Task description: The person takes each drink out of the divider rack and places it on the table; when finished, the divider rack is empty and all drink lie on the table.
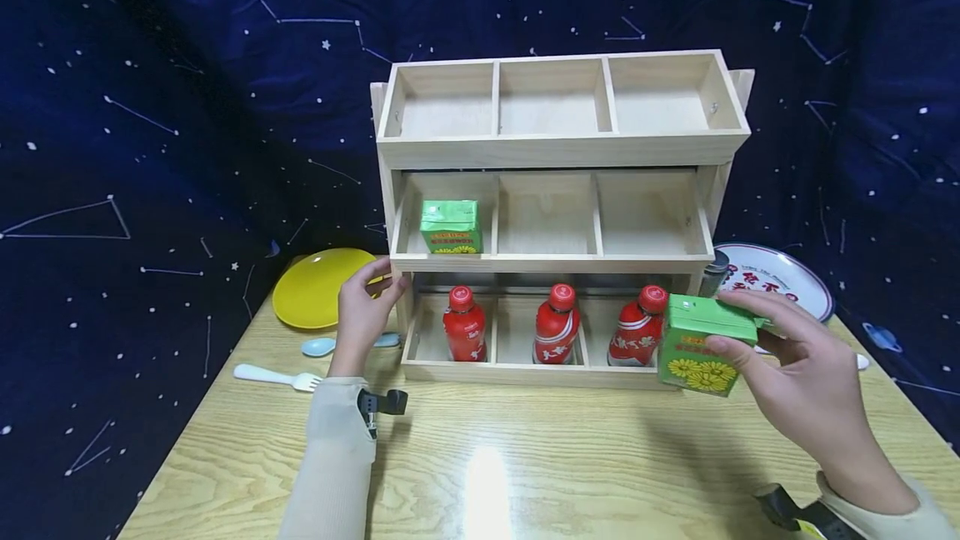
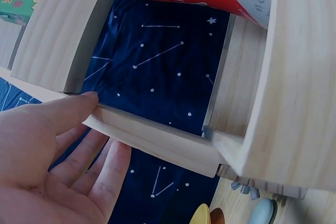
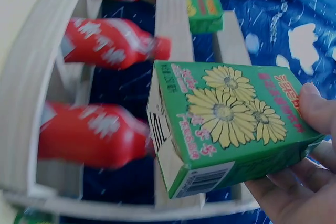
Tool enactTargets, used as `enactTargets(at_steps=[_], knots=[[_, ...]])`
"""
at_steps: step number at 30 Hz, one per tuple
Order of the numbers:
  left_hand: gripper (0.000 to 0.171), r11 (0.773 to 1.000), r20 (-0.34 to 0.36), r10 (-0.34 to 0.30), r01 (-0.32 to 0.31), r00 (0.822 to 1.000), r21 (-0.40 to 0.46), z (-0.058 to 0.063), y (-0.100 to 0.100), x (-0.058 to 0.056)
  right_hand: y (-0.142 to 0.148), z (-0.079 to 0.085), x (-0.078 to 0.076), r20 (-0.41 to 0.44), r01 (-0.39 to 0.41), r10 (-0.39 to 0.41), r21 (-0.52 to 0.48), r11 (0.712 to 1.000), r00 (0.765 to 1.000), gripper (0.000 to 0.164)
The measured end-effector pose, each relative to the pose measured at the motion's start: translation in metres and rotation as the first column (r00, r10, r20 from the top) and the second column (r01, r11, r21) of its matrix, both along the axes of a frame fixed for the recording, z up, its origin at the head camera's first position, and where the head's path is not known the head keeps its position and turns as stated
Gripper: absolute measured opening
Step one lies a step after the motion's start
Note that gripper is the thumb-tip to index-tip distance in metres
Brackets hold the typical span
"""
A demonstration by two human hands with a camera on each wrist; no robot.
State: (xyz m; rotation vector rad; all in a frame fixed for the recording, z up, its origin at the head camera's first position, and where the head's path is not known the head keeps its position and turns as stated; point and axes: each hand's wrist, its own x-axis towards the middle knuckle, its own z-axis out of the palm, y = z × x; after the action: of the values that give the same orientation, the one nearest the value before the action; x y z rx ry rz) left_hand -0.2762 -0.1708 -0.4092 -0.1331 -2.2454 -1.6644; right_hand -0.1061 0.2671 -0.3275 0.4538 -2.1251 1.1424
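The box (image 1: 701, 344) is at 4 o'clock, clamped between my right hand's (image 1: 806, 377) thumb and fingers — its left edge near the closest bottle (image 1: 633, 342), in front of the rack's (image 1: 555, 154) lower corner, with open room toward 6. My right wrist comes in from 4 o'clock; my left hand (image 1: 363, 307), at 8, grips the upright (image 2: 157, 139) — thumb against its edge. Wood-grain table (image 1: 562, 457) below, starry cloth (image 1: 225, 148) behind.

At frame centre, three bottles (image 1: 555, 332) stand in the rack's (image 1: 562, 154) bottom tier, one carton (image 1: 452, 227) middle-left, another carton (image 1: 701, 348) before its lower-right end.
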Motion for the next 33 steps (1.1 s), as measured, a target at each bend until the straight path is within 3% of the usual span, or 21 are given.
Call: enactTargets(at_steps=[5,11,16,22,28,33], knots=[[0.042,1.0,0.01,0.003,-0.003,1.0,-0.007,0.001,0.0,0.001,0.029,-0.019,0.009,0.1,0.131,-0.126,-0.048,0.99,0.987,0.057],[0.041,1.0,0.012,0.011,-0.011,1.0,-0.011,0.001,0.001,0.001,0.066,-0.042,0.011,0.167,0.337,-0.325,-0.048,0.94,0.931,0.048],[0.041,1.0,0.017,0.014,-0.014,1.0,-0.017,0.001,0.001,0.0,0.094,-0.059,0.006,0.213,0.428,-0.406,-0.069,0.901,0.889,0.041],[0.043,1.0,0.023,0.007,-0.007,1.0,-0.012,0.0,0.001,0.001,0.12,-0.079,-0.004,0.233,0.453,-0.445,0.024,0.891,0.864,0.037],[0.043,1.0,0.04,0.016,-0.016,0.999,-0.011,0.0,0.001,0.002,0.136,-0.092,-0.019,0.221,0.421,-0.428,0.083,0.903,0.876,0.035],[0.044,1.0,0.036,0.008,-0.008,0.999,-0.001,-0.001,0.0,0.001,0.145,-0.103,-0.028,0.26,0.358,-0.361,0.06,0.932,0.896,0.033]])
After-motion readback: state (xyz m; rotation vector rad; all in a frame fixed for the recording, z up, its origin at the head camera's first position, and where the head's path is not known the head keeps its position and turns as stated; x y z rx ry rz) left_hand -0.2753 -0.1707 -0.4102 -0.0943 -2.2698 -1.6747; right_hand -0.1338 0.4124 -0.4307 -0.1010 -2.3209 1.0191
